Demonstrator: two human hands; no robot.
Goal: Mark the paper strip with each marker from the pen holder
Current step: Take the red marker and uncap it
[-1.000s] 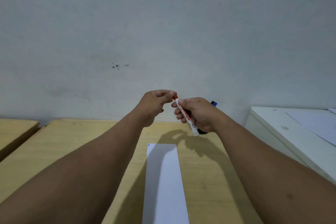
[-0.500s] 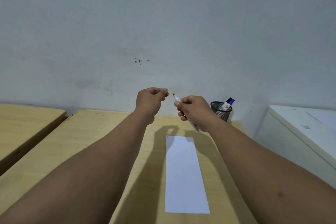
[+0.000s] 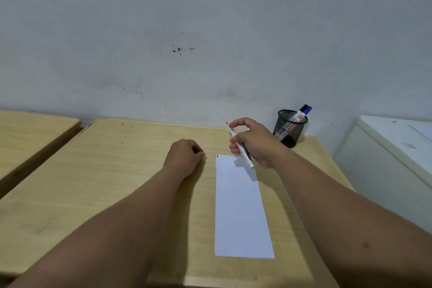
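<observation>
A: Your right hand [image 3: 253, 141] is gripping the red marker [image 3: 240, 146], fingers wrapped round the barrel, nib up, just above the strip's [image 3: 242, 206] far end.

B: Left hand [image 3: 184, 156]?

A: Clenched on the red cap [image 3: 201, 151], resting on the tabletop [image 3: 105, 170] beside the strip. One small blue mark at the far corner; no red that I can see.

B: Risks?

A: Nib's pointing away, so you'll need to flip it; fumble that & it drops or smears. Nothing's pinning the strip, so it may slide under the stroke. Holder [image 3: 289, 127] w/ two markers sits near your wrist, easy to knock.
</observation>
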